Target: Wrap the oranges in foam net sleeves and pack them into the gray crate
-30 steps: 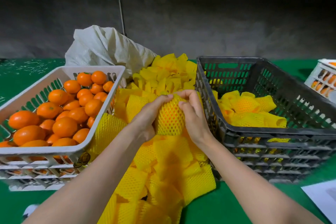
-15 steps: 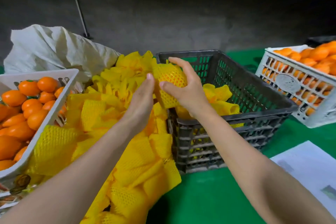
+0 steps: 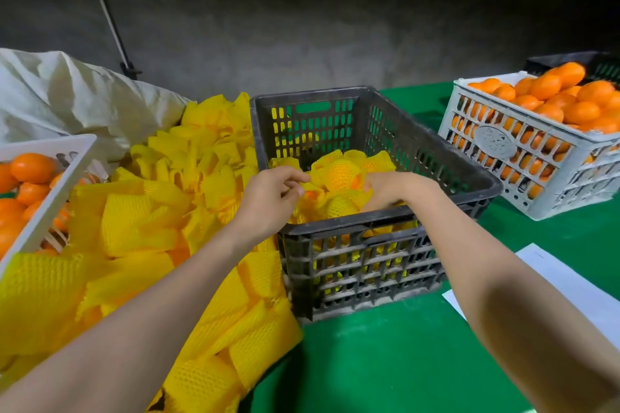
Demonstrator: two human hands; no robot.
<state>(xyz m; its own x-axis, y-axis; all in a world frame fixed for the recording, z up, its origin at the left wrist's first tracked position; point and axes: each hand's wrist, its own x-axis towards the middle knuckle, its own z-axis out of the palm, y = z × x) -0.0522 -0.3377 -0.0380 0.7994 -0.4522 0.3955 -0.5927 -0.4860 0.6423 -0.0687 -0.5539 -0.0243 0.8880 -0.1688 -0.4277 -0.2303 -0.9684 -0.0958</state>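
Left hand pinches the loose yellow end of the foam net sleeve round an orange lying in the gray crate, frame centre. Right hand touches it, fingers buried, grip unclear.

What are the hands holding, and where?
The left hand pinches the loose edge of a foam sleeve in the gray crate. What the right hand holds is hidden.

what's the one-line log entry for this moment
phase: packing; gray crate: part filled; left hand: over its rim; right hand: among wrapped oranges; grips: unclear
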